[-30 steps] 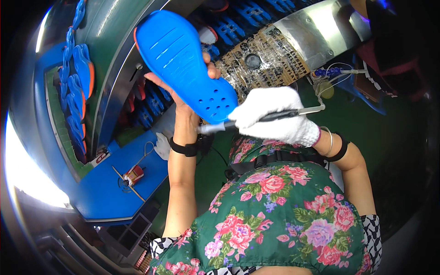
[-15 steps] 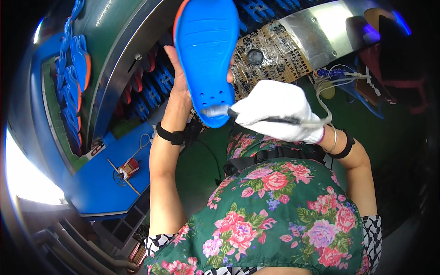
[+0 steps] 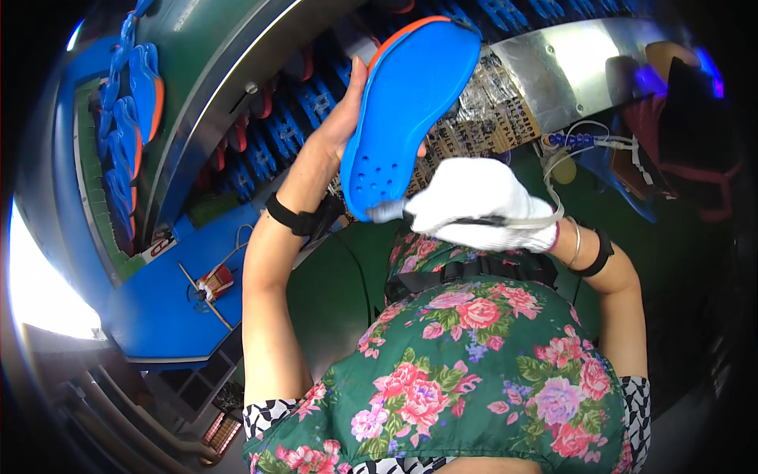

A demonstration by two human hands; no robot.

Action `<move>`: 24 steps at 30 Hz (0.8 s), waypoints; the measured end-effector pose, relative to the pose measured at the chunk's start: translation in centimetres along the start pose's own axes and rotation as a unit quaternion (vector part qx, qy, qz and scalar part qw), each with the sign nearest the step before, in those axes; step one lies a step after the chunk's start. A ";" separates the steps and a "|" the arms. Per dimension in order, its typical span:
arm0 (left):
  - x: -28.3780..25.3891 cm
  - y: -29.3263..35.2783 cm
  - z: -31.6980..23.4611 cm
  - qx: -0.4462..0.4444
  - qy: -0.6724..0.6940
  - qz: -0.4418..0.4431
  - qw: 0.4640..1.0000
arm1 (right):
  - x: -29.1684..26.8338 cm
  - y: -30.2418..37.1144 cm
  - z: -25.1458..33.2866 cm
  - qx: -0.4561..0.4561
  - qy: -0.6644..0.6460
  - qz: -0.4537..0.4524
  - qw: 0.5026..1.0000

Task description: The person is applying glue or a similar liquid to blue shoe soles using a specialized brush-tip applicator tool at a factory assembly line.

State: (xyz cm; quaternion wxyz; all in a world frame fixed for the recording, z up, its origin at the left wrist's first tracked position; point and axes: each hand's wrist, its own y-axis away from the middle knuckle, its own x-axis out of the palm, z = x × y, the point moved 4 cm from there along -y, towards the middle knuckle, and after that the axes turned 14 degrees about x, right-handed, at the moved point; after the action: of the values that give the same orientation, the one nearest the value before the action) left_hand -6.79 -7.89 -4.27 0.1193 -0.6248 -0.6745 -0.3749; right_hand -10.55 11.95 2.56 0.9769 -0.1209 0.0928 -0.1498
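Observation:
A blue shoe sole with an orange edge is gripped at its sides by my bare left hand; most of the fingers are hidden behind it. The sole tilts, its broad end far and to the right, and small holes dot the near end. My right hand, in a white knit glove, is closed around a brush with blurred pale bristles. Those bristles meet the sole's near edge, below the holes. A pale tube runs out of the gloved fist.
Several blue soles with orange edges stand at the far left. A curved metal rail passes beyond my left arm. Past the gloved hand lie taped cardboard and a metal plate. On the blue tabletop sits a small red container.
My left hand has swung the sole rightward, tilting its far end to the right. The brush has shifted from across the near end to its edge, and the gloved hand has moved slightly nearer.

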 end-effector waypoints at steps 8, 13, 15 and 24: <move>-0.9 1.4 3.3 0.068 0.277 -0.013 0.958 | -5.7 -1.8 0.0 0.159 -0.135 -0.224 0.952; 2.1 1.4 4.7 0.151 0.371 0.043 0.915 | -7.6 -2.4 -0.2 0.092 0.031 -0.169 0.981; 1.1 1.8 5.8 0.119 0.128 -0.075 0.982 | -7.0 -1.9 -0.9 0.085 0.019 -0.153 0.984; 3.2 3.6 4.7 0.203 0.384 -0.010 0.901 | -4.9 0.7 2.9 0.012 0.135 -0.175 0.975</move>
State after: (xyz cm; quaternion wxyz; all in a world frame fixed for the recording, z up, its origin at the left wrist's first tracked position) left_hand -2.64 -2.67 -4.24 0.4897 -0.3877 -0.6437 -0.4422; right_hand -14.32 14.77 5.87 0.9155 -0.1022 0.1991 -0.3344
